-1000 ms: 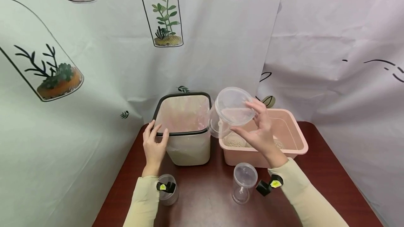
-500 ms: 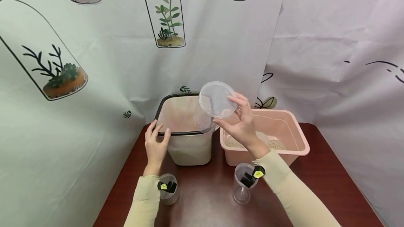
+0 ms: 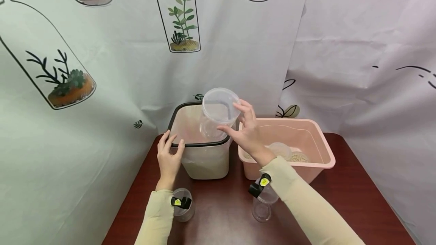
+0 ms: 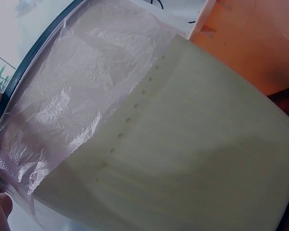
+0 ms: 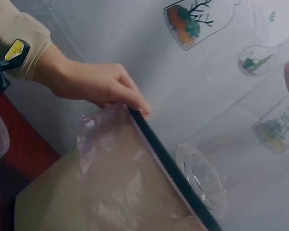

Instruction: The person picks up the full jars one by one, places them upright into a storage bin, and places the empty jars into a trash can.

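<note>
Emptying step: right hand (image 3: 246, 133) pinches clear cup (image 3: 218, 112), tipped over lined bin (image 3: 204, 158); left hand (image 3: 168, 158) grips bin's left rim; next likely needs fuller tilt

Cream long sleeves (image 3: 299, 196) — black wrist clips (image 3: 256, 188), yellow tags

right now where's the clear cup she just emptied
In the head view the clear cup is held tipped in the right hand over the lined bin, left of the pink tub.
</note>
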`<act>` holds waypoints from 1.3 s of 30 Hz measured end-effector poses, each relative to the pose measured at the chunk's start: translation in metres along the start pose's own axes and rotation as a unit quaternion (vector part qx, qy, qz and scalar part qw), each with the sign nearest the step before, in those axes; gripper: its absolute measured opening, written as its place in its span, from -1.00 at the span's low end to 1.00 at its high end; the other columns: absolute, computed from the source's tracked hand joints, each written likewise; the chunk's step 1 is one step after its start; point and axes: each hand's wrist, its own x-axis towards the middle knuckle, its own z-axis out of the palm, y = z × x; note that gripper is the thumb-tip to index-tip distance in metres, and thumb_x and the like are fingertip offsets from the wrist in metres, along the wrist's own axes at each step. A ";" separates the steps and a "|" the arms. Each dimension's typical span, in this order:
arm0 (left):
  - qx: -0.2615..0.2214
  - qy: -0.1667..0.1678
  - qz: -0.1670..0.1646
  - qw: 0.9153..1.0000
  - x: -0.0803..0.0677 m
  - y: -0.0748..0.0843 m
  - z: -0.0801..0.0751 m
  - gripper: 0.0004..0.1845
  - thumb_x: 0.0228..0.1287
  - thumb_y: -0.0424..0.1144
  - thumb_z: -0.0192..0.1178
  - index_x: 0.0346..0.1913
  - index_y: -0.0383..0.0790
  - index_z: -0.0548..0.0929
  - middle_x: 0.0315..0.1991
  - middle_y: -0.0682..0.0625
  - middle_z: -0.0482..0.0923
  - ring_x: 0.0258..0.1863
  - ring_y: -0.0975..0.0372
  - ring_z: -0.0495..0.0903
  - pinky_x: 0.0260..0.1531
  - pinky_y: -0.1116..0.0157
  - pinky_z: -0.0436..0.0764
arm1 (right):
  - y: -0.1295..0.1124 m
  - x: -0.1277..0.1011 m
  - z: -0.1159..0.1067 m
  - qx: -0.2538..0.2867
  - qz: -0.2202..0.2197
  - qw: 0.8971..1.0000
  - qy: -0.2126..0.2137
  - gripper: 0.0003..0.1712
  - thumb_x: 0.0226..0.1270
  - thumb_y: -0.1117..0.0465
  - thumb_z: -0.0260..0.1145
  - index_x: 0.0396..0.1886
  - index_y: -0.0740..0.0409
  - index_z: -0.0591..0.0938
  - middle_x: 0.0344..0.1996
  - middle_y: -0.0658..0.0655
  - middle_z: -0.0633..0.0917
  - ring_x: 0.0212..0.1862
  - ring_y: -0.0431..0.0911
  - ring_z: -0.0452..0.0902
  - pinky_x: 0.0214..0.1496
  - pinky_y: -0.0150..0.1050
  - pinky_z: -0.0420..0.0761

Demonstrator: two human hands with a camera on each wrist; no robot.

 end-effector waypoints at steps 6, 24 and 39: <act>-0.006 -0.004 0.001 1.000 -0.001 0.002 0.003 -0.69 0.08 -0.31 0.29 -0.11 -0.40 0.66 0.14 -0.24 0.44 0.16 -0.04 0.35 0.01 -0.02 0.35 | 0.010 -0.009 0.009 -0.050 0.018 0.997 -0.059 -0.12 -0.31 0.33 0.61 0.09 0.38 0.38 0.14 0.39 0.33 0.18 0.14 0.31 0.11 -0.07 0.44; -0.006 -0.017 -0.010 1.000 -0.003 0.004 0.001 -0.69 0.12 -0.31 0.29 -0.08 -0.40 0.65 0.15 -0.23 0.42 0.12 -0.01 0.37 -0.15 0.23 0.43 | 0.014 -0.018 0.014 -0.158 0.162 0.947 -0.228 -0.46 0.10 0.17 0.43 0.05 0.27 0.48 0.11 0.32 0.39 0.14 0.15 0.36 0.10 0.00 0.40; -0.001 -0.011 -0.005 1.000 0.001 0.003 -0.002 -0.68 0.10 -0.30 0.29 -0.09 -0.41 0.64 0.14 -0.25 0.43 0.12 -0.02 0.37 -0.01 0.09 0.37 | 0.000 -0.019 -0.004 -0.159 0.120 0.958 -0.209 -0.60 0.15 0.19 0.38 -0.04 0.26 0.55 0.06 0.29 0.46 -0.12 0.09 0.51 -0.05 -0.10 0.49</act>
